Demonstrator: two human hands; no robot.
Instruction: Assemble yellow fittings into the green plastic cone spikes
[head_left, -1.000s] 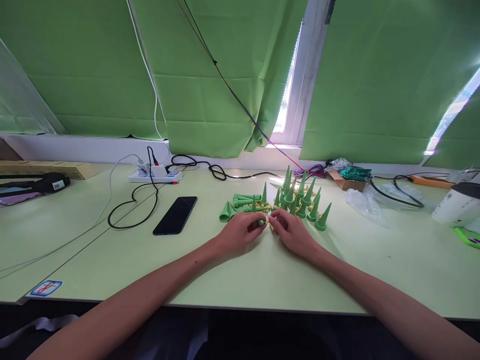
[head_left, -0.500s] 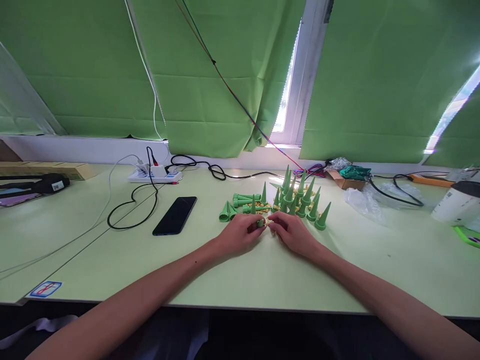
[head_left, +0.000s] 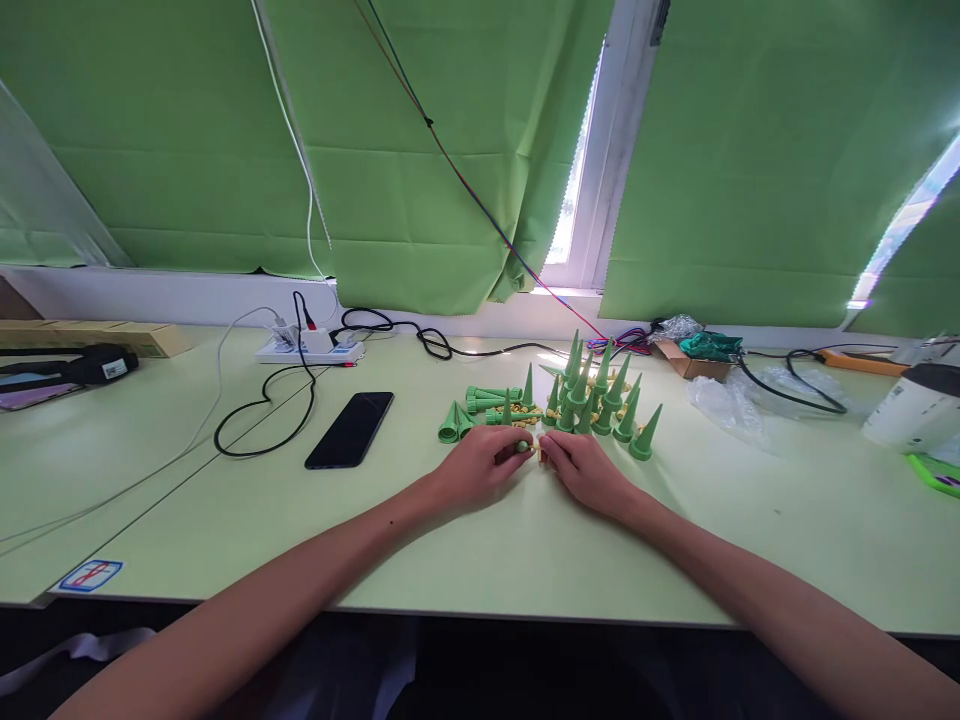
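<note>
My left hand (head_left: 486,462) pinches a small green piece (head_left: 523,446), most of it hidden by the fingers. Close to its right, my right hand (head_left: 583,466) has its fingers closed on a small yellowish piece (head_left: 542,455). Beyond the hands, several green cones (head_left: 645,436) stand point up on the table. More green cones lie on their sides (head_left: 493,394) at the left of this group, with small yellow pieces (head_left: 525,408) scattered among them.
A black phone (head_left: 350,430) lies left of the hands. Farther back are a white power strip (head_left: 311,352) and cables. At the right are a small cardboard box (head_left: 691,362), clear plastic bags (head_left: 726,408) and a white cup (head_left: 913,408).
My right hand has shifted slightly, and its fingers now hold the yellowish piece lower and more upright. My left hand has barely moved.
</note>
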